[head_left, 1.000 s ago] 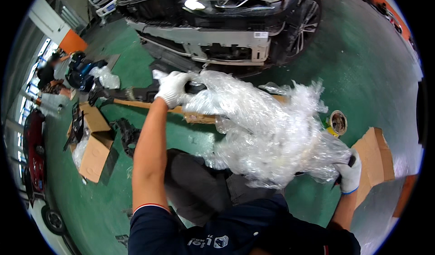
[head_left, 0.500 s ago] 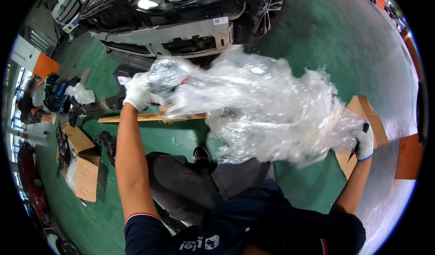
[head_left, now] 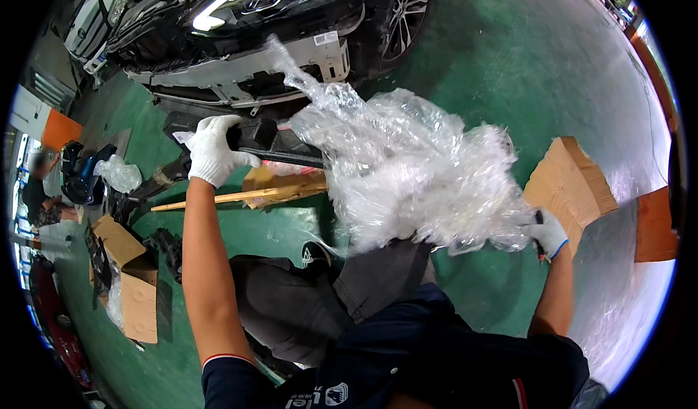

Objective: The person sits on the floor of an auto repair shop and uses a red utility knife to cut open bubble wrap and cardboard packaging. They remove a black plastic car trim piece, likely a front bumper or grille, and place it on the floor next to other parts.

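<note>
L hand [head_left: 216,151] in white knit glove, thumb & fingers spread round it, holds left end of a long black plastic bar-shaped part [head_left: 273,141]; part is mid-scene, between person & black car [head_left: 327,9], its right portion hidden under a big crumpled clear plastic film bundle [head_left: 414,169]. R hand [head_left: 550,234], also white-gloved, at film's near-right edge, curled round a small dark item [head_left: 540,249], type unclear; can't tell if it pinches film too. Handling, my call: L grip firm, part level; any pull on film best slow, w/ a full handful; dark item's tip away from part's surface, no film underfoot. Text: small white rectangular sticker [head_left: 326,38] w/ dark print on car's front, too tiny to read; white badge [head_left: 336,394] + partial lettering on navy shirt [head_left: 407,343], near edge.
</note>
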